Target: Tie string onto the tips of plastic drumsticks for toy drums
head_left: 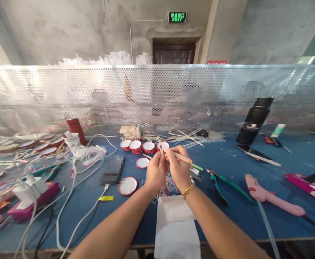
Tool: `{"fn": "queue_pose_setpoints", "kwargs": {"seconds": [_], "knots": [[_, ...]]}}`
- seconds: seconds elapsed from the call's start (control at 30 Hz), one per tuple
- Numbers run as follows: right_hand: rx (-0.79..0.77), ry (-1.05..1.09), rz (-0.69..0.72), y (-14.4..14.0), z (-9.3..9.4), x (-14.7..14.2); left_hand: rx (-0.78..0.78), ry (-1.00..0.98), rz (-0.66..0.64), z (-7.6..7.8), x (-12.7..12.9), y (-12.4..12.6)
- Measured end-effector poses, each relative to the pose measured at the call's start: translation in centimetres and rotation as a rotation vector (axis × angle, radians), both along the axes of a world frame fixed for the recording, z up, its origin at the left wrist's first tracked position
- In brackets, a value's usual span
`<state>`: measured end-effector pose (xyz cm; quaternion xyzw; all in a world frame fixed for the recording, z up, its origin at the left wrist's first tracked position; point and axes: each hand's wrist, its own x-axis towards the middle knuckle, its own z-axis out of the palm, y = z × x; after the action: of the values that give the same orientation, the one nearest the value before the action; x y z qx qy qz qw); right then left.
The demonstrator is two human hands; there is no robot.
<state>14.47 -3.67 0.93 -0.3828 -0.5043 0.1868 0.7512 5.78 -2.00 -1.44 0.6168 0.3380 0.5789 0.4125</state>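
Note:
Both hands meet above the blue table, closed and fingertip to fingertip. In my right hand [179,167], which wears a gold bracelet, is a pale pink pen-like stick [183,157]. My left hand [156,169] pinches a small narrow piece [161,149] upright near the stick's tip; its kind is too small to tell. Just beyond the fingers stand short stacks of red-rimmed white lids [136,146]. Single lids [127,186] lie to the left. Beneath the hands is a tangle of coloured thin strands [166,187], with a white cloth or paper [177,226] in front of it.
Right of my hands lie teal-handled pliers [222,183] and a pink glue gun [273,198]. A black bottle [255,120] stands behind them. On the left are a phone [112,169], white cables and a magenta power strip [33,201]. A perforated metal screen [135,90] borders the back.

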Motion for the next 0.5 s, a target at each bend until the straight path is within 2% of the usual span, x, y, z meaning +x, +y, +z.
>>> {"fn": "queue_pose_setpoints", "kwargs": {"seconds": [0.3,0.5], "knots": [[0.003,-0.019,-0.007,0.10,-0.11,0.00,-0.012,0.013,0.023,-0.24,-0.12,0.27],[-0.020,0.005,-0.046,0.16,-0.06,0.06,0.003,0.005,-0.006,0.03,-0.14,-0.02]]}}
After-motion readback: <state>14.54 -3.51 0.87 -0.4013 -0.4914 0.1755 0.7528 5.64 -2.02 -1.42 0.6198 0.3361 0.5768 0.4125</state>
